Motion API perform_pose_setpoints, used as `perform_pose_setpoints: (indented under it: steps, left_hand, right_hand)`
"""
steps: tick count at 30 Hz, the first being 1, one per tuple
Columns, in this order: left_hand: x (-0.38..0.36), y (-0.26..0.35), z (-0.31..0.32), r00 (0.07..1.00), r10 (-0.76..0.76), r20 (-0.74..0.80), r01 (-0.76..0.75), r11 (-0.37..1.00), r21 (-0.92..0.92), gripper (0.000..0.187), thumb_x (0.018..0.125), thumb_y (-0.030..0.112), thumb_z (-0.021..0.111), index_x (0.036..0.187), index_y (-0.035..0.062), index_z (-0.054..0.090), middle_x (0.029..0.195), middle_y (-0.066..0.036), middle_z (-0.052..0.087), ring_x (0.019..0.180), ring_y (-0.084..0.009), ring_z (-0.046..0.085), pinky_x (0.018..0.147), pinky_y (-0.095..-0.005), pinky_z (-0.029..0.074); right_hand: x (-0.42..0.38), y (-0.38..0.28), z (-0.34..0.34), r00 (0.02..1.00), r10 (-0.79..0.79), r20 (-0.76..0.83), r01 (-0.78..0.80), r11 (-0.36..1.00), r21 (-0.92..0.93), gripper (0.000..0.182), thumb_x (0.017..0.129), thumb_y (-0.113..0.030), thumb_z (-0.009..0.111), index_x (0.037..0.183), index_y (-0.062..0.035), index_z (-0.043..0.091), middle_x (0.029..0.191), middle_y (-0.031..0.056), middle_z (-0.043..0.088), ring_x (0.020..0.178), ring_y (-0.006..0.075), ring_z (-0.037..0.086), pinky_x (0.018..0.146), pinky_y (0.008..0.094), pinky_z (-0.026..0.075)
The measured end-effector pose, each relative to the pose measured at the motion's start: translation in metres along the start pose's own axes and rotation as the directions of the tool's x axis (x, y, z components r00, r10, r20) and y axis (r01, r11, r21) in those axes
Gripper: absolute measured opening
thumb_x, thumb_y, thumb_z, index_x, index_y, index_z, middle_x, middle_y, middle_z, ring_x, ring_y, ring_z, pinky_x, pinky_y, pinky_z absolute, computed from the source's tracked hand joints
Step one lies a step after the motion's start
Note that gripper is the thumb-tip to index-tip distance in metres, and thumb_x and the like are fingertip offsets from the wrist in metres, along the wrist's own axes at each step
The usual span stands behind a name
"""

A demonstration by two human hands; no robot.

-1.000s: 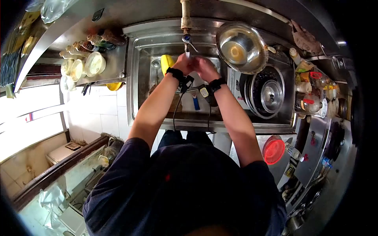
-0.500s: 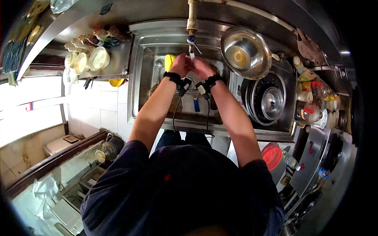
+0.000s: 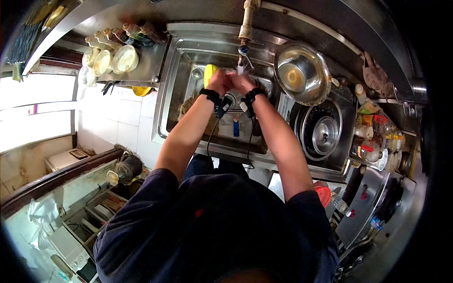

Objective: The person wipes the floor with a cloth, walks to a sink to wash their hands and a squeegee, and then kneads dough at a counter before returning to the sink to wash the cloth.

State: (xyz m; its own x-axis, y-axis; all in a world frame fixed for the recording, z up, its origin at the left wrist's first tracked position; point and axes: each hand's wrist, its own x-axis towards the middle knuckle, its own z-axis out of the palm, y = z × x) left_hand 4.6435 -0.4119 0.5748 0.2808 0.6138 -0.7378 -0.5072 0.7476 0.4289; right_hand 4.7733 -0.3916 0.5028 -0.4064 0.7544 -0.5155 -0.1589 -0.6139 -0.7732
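Both my hands meet over the steel sink, just below the tap, where a whitish stream comes out. My left hand is bent inward, its fingers partly hidden against the other hand. My right hand lies under the stream with its fingers stretched toward the left one. No object shows between them. Close behind my left hand is a yellow thing whose kind I cannot make out. A blue-handled tool lies lower in the sink, between my forearms. Black straps with small devices circle both wrists.
A large steel basin sits at the sink's right, above stacked round pans. Bottles and pale bowls stand on the left shelf. More bottles and jars crowd the right side. A dark cable hangs from my wrist device.
The view has turned slightly, so the tap appears farther right. Relative to the tap, both hands have shifted left and a little toward me, staying together.
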Motion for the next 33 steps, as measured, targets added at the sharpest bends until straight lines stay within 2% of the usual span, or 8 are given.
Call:
perform_pose_setpoints:
  steps: [4, 13, 16, 19, 25, 28, 30, 33]
  left_hand:
    - [0.14, -0.049, -0.095, 0.745, 0.61, 0.269, -0.654, 0.59, 0.473, 0.034, 0.078, 0.034, 0.066, 0.09, 0.0035, 0.059, 0.087, -0.017, 0.065, 0.084, -0.034, 0.064, 0.069, -0.0374, 0.052]
    - [0.149, -0.046, -0.074, 0.891, 0.371, 0.263, -0.452, 0.663, 0.597, 0.027, 0.094, 0.025, 0.044, 0.1, 0.0055, 0.062, 0.094, -0.01, 0.067, 0.083, -0.0238, 0.064, 0.076, -0.037, 0.052]
    - [0.009, 0.0, 0.031, 0.952, 0.146, 0.268, -0.173, -0.464, 0.869, 0.024, 0.091, 0.018, 0.051, 0.11, 0.009, 0.062, 0.097, -0.008, 0.068, 0.085, -0.0221, 0.064, 0.072, -0.0352, 0.053]
    - [0.041, -0.022, 0.014, 0.792, 0.193, 0.58, -0.339, -0.65, 0.68, 0.035, 0.085, 0.012, 0.059, 0.12, 0.0121, 0.059, 0.1, -0.007, 0.068, 0.09, -0.0206, 0.065, 0.073, -0.0331, 0.054]
    - [0.039, -0.03, 0.029, 0.818, 0.227, 0.529, -0.442, -0.341, 0.83, 0.047, 0.082, -0.007, 0.052, 0.125, 0.0117, 0.056, 0.109, -0.006, 0.067, 0.094, -0.0143, 0.064, 0.082, -0.0276, 0.052]
    - [0.052, -0.031, 0.017, 0.928, 0.096, 0.359, -0.321, 0.693, 0.645, 0.044, 0.081, -0.004, 0.055, 0.123, 0.0124, 0.058, 0.108, -0.009, 0.067, 0.095, -0.0189, 0.065, 0.083, -0.0291, 0.052]
    - [0.061, -0.029, 0.004, 0.667, 0.357, 0.654, -0.576, -0.309, 0.757, 0.032, 0.074, 0.024, 0.066, 0.103, 0.009, 0.064, 0.093, -0.016, 0.068, 0.085, -0.0295, 0.066, 0.071, -0.0364, 0.054]
    - [0.05, -0.016, 0.004, 0.541, 0.324, 0.776, -0.445, -0.673, 0.591, 0.036, 0.076, 0.032, 0.065, 0.105, 0.0101, 0.064, 0.093, -0.016, 0.068, 0.088, -0.0302, 0.065, 0.073, -0.0363, 0.055]
  right_hand:
    - [0.025, 0.013, -0.019, 0.987, -0.12, -0.11, 0.073, 0.93, -0.361, 0.022, 0.091, -0.019, 0.058, 0.096, -0.0003, 0.068, 0.086, 0.0095, 0.069, 0.077, 0.0205, 0.064, 0.065, 0.0386, 0.05]
    - [-0.036, -0.033, -0.004, 0.983, -0.176, 0.056, 0.173, 0.983, 0.054, 0.018, 0.091, -0.016, 0.058, 0.097, -0.0022, 0.068, 0.089, 0.0059, 0.068, 0.078, 0.0168, 0.062, 0.07, 0.0326, 0.05]
    - [-0.05, -0.039, -0.01, 0.99, -0.112, -0.085, 0.116, 0.992, 0.056, 0.018, 0.092, -0.013, 0.055, 0.102, -0.001, 0.063, 0.09, 0.0074, 0.067, 0.078, 0.0189, 0.063, 0.07, 0.0337, 0.052]
    - [-0.061, -0.031, -0.022, 0.98, -0.152, -0.125, 0.164, 0.983, 0.088, 0.018, 0.092, -0.008, 0.048, 0.104, -0.0011, 0.061, 0.091, 0.0102, 0.066, 0.079, 0.0231, 0.065, 0.071, 0.0362, 0.054]
    - [-0.107, -0.029, -0.027, 0.915, -0.398, 0.063, 0.324, 0.821, 0.471, 0.026, 0.095, -0.017, 0.052, 0.115, -0.0013, 0.057, 0.108, 0.0088, 0.064, 0.096, 0.0212, 0.063, 0.084, 0.0365, 0.052]
    - [-0.113, -0.029, -0.027, 0.895, -0.426, 0.134, 0.331, 0.834, 0.442, 0.041, 0.092, -0.029, 0.059, 0.121, 0.0, 0.054, 0.117, 0.0105, 0.061, 0.106, 0.0219, 0.06, 0.093, 0.0375, 0.048]
    - [-0.112, -0.031, -0.023, 0.854, -0.494, 0.164, 0.374, 0.801, 0.467, 0.045, 0.091, -0.031, 0.061, 0.122, 0.0005, 0.053, 0.118, 0.0111, 0.061, 0.108, 0.0224, 0.059, 0.095, 0.0377, 0.047]
    - [-0.097, -0.027, -0.028, 0.913, -0.391, 0.115, 0.301, 0.838, 0.455, 0.053, 0.088, -0.037, 0.064, 0.123, 0.0014, 0.051, 0.12, 0.0133, 0.06, 0.111, 0.0243, 0.058, 0.098, 0.038, 0.045]
